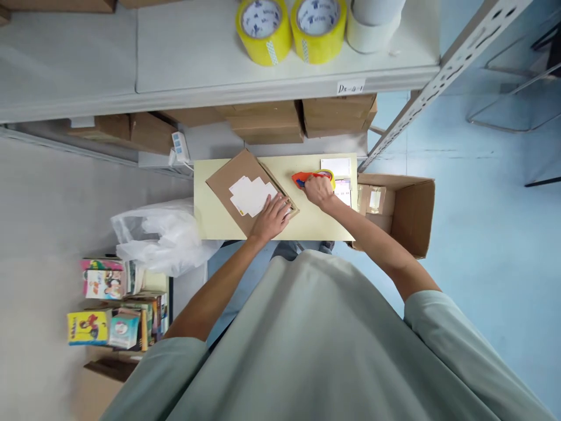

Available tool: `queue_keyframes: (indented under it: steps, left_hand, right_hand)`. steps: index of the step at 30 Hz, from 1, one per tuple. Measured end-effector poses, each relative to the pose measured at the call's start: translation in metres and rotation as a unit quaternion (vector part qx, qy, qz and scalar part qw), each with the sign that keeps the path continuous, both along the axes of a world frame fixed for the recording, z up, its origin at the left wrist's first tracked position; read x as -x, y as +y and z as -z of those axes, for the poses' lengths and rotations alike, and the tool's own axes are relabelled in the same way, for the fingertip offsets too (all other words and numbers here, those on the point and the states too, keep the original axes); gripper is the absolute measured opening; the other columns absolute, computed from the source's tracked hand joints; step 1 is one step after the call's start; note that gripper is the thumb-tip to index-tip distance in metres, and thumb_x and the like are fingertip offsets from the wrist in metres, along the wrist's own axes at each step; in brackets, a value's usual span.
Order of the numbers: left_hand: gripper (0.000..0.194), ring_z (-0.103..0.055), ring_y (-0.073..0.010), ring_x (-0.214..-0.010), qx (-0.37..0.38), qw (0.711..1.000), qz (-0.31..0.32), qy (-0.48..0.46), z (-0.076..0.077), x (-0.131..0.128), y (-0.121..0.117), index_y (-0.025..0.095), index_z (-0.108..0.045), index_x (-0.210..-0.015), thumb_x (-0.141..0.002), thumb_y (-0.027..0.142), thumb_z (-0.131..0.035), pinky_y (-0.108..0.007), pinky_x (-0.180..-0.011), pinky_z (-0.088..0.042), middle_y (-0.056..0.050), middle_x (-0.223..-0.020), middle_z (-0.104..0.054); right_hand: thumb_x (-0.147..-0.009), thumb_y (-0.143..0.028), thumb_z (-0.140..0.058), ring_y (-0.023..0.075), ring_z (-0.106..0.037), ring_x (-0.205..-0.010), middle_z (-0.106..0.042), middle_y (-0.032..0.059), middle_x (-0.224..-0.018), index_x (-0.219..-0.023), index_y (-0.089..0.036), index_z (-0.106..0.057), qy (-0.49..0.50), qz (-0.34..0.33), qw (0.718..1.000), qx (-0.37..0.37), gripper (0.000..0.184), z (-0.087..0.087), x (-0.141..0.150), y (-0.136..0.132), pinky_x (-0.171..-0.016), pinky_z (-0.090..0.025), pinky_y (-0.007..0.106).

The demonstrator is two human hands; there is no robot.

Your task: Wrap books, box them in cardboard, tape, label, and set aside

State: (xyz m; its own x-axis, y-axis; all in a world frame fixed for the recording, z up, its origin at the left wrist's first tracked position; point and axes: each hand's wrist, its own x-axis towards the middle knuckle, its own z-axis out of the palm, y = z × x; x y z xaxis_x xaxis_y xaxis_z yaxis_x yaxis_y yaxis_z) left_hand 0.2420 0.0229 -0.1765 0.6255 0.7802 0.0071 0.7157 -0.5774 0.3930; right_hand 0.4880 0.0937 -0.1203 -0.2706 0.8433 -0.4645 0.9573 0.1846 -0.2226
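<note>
Far left, a white plastic bag (162, 234) is crowding the left edge of the pale yellow table (318, 227). Next, the flat cardboard box (236, 168) is lying askew, lower corner near the table's front edge, white labels (252, 196) covering its middle. My left hand (272, 217) is resting along its right edge, fingers extended, gripping nothing. Bare tabletop is separating that from my right hand (319, 190), which is gripping a red tape dispenser (301, 176). Rightmost, an open carton (414, 213) is standing just beside the table's right edge.
</note>
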Motion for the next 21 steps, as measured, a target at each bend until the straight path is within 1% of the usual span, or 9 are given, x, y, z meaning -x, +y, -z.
queue_keyframes:
  steps: [2,4,7,9,12,15,17,19,21]
  left_hand:
    - [0.038,-0.044,-0.0382,-0.168,-0.003,1.0,0.004,-0.013,-0.006,-0.002,-0.001,0.017,-0.069,-0.143,-0.114,0.031,-0.05,-0.07,-0.143,-0.025,-0.021,-0.162,-0.065]
    - [0.038,-0.047,-0.0369,-0.166,0.002,0.999,0.0,-0.035,-0.014,-0.003,-0.001,0.018,-0.068,-0.144,-0.114,0.033,-0.05,-0.068,-0.143,-0.028,-0.02,-0.161,-0.066]
    - [0.043,-0.058,-0.0337,-0.157,-0.004,0.994,-0.046,-0.099,-0.032,-0.006,0.004,0.021,-0.062,-0.151,-0.114,0.038,-0.051,-0.063,-0.138,-0.04,-0.018,-0.156,-0.067]
    - [0.046,-0.062,-0.0338,-0.151,-0.045,0.982,-0.088,-0.16,-0.053,-0.006,0.014,0.021,-0.058,-0.155,-0.113,0.039,-0.053,-0.06,-0.132,-0.048,-0.02,-0.153,-0.068]
    - [0.048,-0.065,-0.0348,-0.145,-0.112,0.964,-0.118,-0.211,-0.098,0.001,0.046,0.024,-0.056,-0.158,-0.112,0.039,-0.054,-0.057,-0.125,-0.053,-0.02,-0.15,-0.068]
    - [0.047,-0.066,-0.0341,-0.142,-0.176,0.947,-0.12,-0.239,-0.15,0.018,0.095,0.023,-0.057,-0.157,-0.113,0.038,-0.054,-0.053,-0.124,-0.053,-0.02,-0.149,-0.067]
    - [0.049,-0.062,-0.033,-0.147,-0.198,0.939,-0.127,-0.251,-0.18,0.032,0.131,0.021,-0.054,-0.16,-0.113,0.034,-0.05,-0.052,-0.128,-0.05,-0.02,-0.154,-0.064]
    - [0.052,-0.057,-0.0329,-0.153,-0.206,0.937,-0.131,-0.25,-0.203,0.047,0.163,0.021,-0.051,-0.164,-0.112,0.03,-0.047,-0.053,-0.132,-0.046,-0.019,-0.158,-0.06]
    - [0.055,-0.055,-0.0331,-0.155,-0.21,0.936,-0.133,-0.248,-0.217,0.062,0.186,0.02,-0.048,-0.166,-0.111,0.027,-0.046,-0.054,-0.133,-0.044,-0.019,-0.16,-0.059]
  right_hand:
    - [-0.116,-0.029,-0.044,0.0397,-0.079,-0.117,-0.078,0.0363,-0.127,-0.134,0.004,-0.072,0.006,0.026,1.0,-0.016,0.047,-0.018,-0.002,0.001,-0.094,-0.057,0.043]
    - [-0.118,-0.042,-0.045,0.0395,-0.08,-0.116,-0.08,0.0334,-0.122,-0.137,0.002,-0.07,0.008,0.058,0.998,-0.024,0.054,-0.041,-0.001,-0.003,-0.095,-0.057,0.043]
    - [-0.118,-0.053,-0.047,0.0399,-0.08,-0.118,-0.082,0.03,-0.121,-0.137,-0.004,-0.068,0.006,0.102,0.995,-0.024,0.057,-0.081,0.008,-0.008,-0.097,-0.056,0.041]
    - [-0.117,-0.056,-0.046,0.0412,-0.08,-0.117,-0.082,0.0287,-0.12,-0.137,-0.007,-0.067,0.009,0.126,0.991,-0.036,0.057,-0.111,0.02,-0.007,-0.096,-0.056,0.042]
    - [-0.117,-0.058,-0.045,0.0431,-0.081,-0.112,-0.082,0.0261,-0.116,-0.137,-0.01,-0.064,0.014,0.136,0.987,-0.08,0.055,-0.159,0.048,0.007,-0.091,-0.057,0.043]
    - [-0.118,-0.059,-0.04,0.0436,-0.08,-0.108,-0.081,0.0252,-0.114,-0.14,-0.011,-0.059,0.018,0.124,0.979,-0.158,0.057,-0.202,0.084,0.041,-0.09,-0.058,0.044]
    - [-0.118,-0.058,-0.036,0.0443,-0.078,-0.109,-0.08,0.0272,-0.116,-0.143,-0.008,-0.054,0.021,0.112,0.971,-0.211,0.059,-0.222,0.109,0.074,-0.093,-0.058,0.046]
    - [-0.119,-0.052,-0.033,0.0452,-0.077,-0.11,-0.079,0.0303,-0.118,-0.147,-0.003,-0.049,0.025,0.093,0.965,-0.245,0.059,-0.235,0.134,0.111,-0.096,-0.057,0.049]
    - [-0.118,-0.044,-0.034,0.0451,-0.077,-0.112,-0.078,0.0321,-0.119,-0.152,0.002,-0.045,0.02,0.075,0.963,-0.259,0.058,-0.238,0.155,0.146,-0.101,-0.056,0.052]
